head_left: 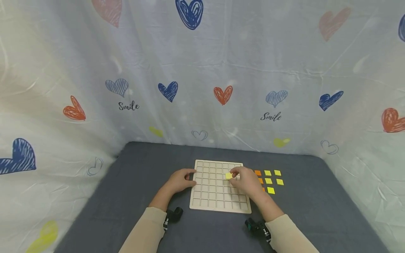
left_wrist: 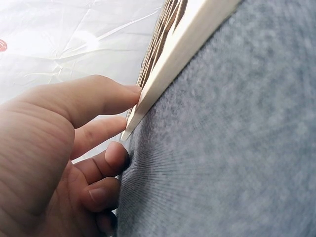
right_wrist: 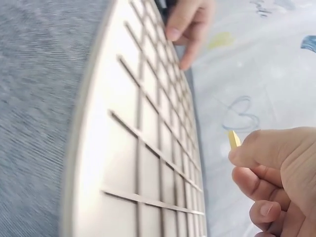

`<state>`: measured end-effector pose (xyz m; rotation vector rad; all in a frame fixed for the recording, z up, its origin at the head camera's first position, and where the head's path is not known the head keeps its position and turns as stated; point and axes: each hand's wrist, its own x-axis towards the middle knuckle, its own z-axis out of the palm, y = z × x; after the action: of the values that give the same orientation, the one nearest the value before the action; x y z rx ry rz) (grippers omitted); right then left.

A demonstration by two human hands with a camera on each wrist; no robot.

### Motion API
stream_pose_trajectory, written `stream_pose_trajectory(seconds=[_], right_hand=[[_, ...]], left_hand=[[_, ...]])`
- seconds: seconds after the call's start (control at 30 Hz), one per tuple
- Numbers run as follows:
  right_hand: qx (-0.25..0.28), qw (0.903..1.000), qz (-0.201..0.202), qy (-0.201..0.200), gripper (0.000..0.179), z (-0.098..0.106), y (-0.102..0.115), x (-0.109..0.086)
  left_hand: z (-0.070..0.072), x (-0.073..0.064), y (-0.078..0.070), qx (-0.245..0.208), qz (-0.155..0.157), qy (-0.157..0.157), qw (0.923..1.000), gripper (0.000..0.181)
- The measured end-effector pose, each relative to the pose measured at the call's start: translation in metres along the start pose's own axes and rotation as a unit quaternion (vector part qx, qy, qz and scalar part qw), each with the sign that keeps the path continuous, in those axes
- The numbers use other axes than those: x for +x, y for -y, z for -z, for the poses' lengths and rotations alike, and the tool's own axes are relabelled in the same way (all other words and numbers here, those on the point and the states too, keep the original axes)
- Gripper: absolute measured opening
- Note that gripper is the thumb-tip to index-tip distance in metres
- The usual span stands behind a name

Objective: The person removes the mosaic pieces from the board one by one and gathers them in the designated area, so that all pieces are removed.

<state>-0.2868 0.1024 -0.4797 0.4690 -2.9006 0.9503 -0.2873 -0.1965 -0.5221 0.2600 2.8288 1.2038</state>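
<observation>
A pale wooden grid board (head_left: 218,203) lies on the dark cloth, its squares marked off by raised ribs. At its left edge is my left hand (head_left: 181,180), with the thumb and a fingertip touching the side of the board (left_wrist: 163,74); the other fingers curl loosely near the cloth. My right hand (head_left: 248,182) pinches a small yellow square tile (head_left: 228,175) between thumb and finger above the board's right half. In the right wrist view the tile (right_wrist: 234,139) shows edge-on, raised off the ribs.
Right of the board lie several loose yellow tiles (head_left: 270,190) and a column of orange tiles (head_left: 257,173), partly hidden by my right hand. A dark grey cloth (head_left: 142,161) covers the table. Behind and at the sides hangs a white curtain (head_left: 196,116) with printed hearts.
</observation>
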Motion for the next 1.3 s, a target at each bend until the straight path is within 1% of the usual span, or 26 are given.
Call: stream_pose_trajectory(seconds=[0.1, 0.23, 0.43, 0.57, 0.77, 0.97, 1.13, 1.3], right_hand=[[0.001, 1.0, 0.001, -0.006, 0.03, 0.011, -0.001, 0.0], [-0.01, 0.9999, 0.002, -0.013, 0.032, 0.025, -0.007, 0.0], [0.001, 0.9997, -0.015, -0.021, 0.032, 0.046, -0.022, -0.002], [0.013, 0.9993, -0.032, -0.015, 0.032, 0.061, -0.033, -0.008], [-0.007, 0.9986, -0.05, -0.015, 0.034, 0.08, -0.059, -0.018], [-0.024, 0.9977, -0.062, -0.01, 0.035, 0.095, -0.09, -0.034], [-0.046, 0.9958, -0.08, 0.0, 0.038, 0.103, -0.111, -0.043], [-0.063, 0.9931, -0.097, 0.02, 0.033, 0.106, -0.13, -0.05]], left_hand=[[0.0, 0.0, 0.0, -0.001, -0.002, 0.0, 1.0, 0.052], [0.0, 0.001, 0.0, -0.001, -0.003, -0.001, 1.0, 0.052], [0.0, 0.001, 0.001, -0.003, 0.002, -0.002, 1.0, 0.052], [0.0, 0.001, 0.002, -0.003, 0.002, -0.002, 1.0, 0.052], [-0.001, 0.001, 0.002, 0.0, -0.003, -0.003, 1.0, 0.052], [-0.001, 0.001, 0.001, 0.002, -0.002, -0.003, 1.0, 0.052], [0.0, 0.0, -0.001, 0.001, -0.001, -0.001, 1.0, 0.052], [0.0, 0.0, -0.001, 0.0, -0.002, -0.002, 1.0, 0.052]])
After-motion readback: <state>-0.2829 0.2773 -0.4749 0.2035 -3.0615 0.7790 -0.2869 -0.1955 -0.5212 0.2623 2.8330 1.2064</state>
